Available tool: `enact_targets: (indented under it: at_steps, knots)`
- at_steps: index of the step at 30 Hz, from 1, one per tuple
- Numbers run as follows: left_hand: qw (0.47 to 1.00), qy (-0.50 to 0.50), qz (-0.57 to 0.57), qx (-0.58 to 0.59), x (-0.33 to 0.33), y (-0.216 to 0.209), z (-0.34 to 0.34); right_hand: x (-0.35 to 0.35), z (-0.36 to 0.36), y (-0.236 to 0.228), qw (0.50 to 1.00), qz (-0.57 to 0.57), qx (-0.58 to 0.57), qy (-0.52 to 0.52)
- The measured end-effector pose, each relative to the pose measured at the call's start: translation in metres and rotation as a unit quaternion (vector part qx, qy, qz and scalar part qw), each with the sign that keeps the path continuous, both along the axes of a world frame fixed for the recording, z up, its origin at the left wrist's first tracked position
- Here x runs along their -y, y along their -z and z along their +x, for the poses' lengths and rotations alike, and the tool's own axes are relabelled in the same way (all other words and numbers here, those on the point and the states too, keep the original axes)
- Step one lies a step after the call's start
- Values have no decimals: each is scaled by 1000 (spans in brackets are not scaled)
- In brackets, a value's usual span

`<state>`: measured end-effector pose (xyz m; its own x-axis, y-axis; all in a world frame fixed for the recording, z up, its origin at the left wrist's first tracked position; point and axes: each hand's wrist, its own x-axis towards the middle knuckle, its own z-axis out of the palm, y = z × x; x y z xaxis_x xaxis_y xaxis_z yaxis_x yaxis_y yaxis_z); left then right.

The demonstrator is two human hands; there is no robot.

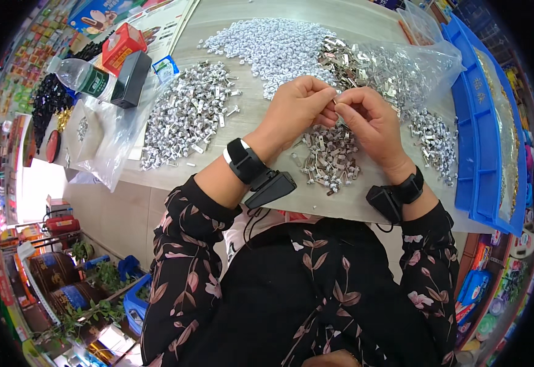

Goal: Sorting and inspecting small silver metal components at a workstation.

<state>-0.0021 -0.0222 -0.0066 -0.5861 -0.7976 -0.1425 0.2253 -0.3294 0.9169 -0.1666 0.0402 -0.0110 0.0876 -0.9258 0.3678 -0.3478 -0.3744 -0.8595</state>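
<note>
Over the middle of the table, my left hand (302, 105) and my right hand (372, 122) meet fingertip to fingertip. Both are closed in a pinch around something too small to make out. Just below them lies a pile of small metal pieces with white ends (333, 162). Beyond my fingers spreads a heap of small white plastic parts (267, 46), and flat metal strips (340, 61) lie against its right side. A larger pile of metal pieces with white parts on them (187, 116) covers the table left of my left hand.
Right of my hands are another small pile (433, 140), a clear plastic bag (426, 67) and a long blue plastic tray (472, 116). At the left stand a water bottle (86, 78), a dark box (132, 79), a red box (123, 46) and a plastic bag (104, 147).
</note>
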Motion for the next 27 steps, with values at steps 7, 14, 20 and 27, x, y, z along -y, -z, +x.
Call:
enact_targets:
  at_steps: [7,14,20,27]
  knots:
    - [989,-53,-131,33,-8,0,-3,-2,6,0,991,62,121,9]
    - [996,-46,-71,10,-10,-2,-3,0,1,3,995,40,93,5]
    - [994,-55,-94,4,-11,2,-1,2,4,5,993,46,107,7]
    - [997,-23,-68,10,-8,-7,2,3,-1,7,978,78,194,-24]
